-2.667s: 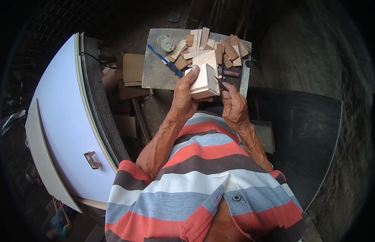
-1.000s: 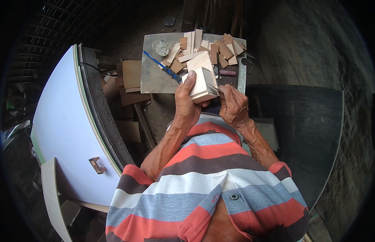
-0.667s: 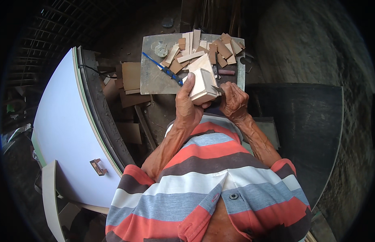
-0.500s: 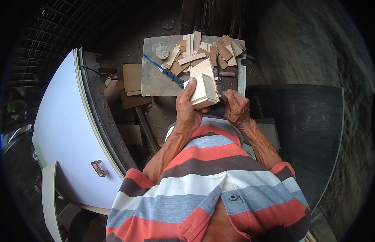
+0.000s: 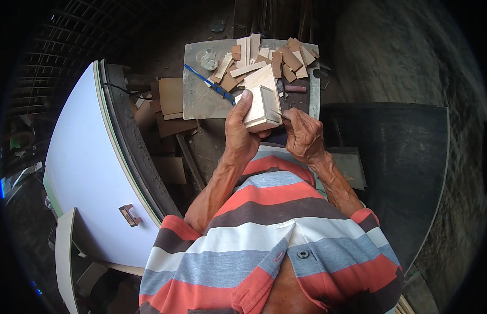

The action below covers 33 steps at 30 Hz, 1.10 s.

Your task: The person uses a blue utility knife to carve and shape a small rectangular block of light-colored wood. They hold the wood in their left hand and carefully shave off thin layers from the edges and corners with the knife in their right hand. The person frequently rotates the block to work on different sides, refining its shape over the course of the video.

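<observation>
My left hand is wrapped around a small pale wooden box, thumb on its left side and fingers beneath. Behind the box, a flat pale wood panel rises at a slant; whether it is joined to the box I cannot tell. Close by on the right, my right hand is closed in a pinch. A thin pointed sliver or tool sticks out of its fingertips toward the box's right side. Its exact kind is too small to make out.
Beyond my hands stands a worktable with a pile of wood offcuts, a slim blue-and-black tool, a reddish handle and a whitish lump. A large white panel leans at left; a dark board stands at right.
My right hand has come up and left, bringing the thin piece against or very near the box's right side. The left hand and box have shifted slightly upward.
</observation>
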Motion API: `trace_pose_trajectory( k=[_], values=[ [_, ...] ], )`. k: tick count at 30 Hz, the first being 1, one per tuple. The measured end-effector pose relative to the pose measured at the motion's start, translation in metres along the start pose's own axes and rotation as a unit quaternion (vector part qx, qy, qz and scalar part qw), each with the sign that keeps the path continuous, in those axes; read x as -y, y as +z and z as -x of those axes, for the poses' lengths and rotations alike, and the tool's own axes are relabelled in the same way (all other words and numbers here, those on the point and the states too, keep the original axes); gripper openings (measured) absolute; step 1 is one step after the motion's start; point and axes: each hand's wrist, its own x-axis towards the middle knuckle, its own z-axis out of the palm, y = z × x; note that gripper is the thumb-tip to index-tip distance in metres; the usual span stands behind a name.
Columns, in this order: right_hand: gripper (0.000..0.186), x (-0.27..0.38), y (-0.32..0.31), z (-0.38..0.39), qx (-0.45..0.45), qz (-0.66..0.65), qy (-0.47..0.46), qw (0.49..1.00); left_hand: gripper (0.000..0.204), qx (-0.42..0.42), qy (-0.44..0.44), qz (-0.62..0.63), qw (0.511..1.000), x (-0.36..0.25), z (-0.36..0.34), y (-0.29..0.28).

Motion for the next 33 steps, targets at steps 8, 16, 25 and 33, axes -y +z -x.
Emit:
trace_pose_trajectory(
  k=[8, 16, 25, 33],
  values=[
    [0.02, -0.017, 0.007, 0.011, -0.015, 0.052, -0.018, 0.998, 0.045, -0.014, -0.006, 0.002, 1.0, 0.005, 0.005, 0.005],
    [0.009, -0.019, 0.006, 0.03, 0.051, -0.041, 0.066, 0.996, 0.046, -0.012, -0.038, -0.001, 0.999, 0.001, -0.001, -0.003],
    [0.006, 0.001, -0.004, 0.005, 0.033, -0.046, 0.071, 0.996, 0.045, 0.002, -0.028, -0.01, 1.0, 0.004, -0.007, -0.005],
    [0.017, -0.008, 0.001, 0.004, 0.021, 0.006, 0.013, 1.0, 0.045, -0.007, -0.023, -0.008, 1.0, 0.002, -0.009, -0.001]
  ],
)
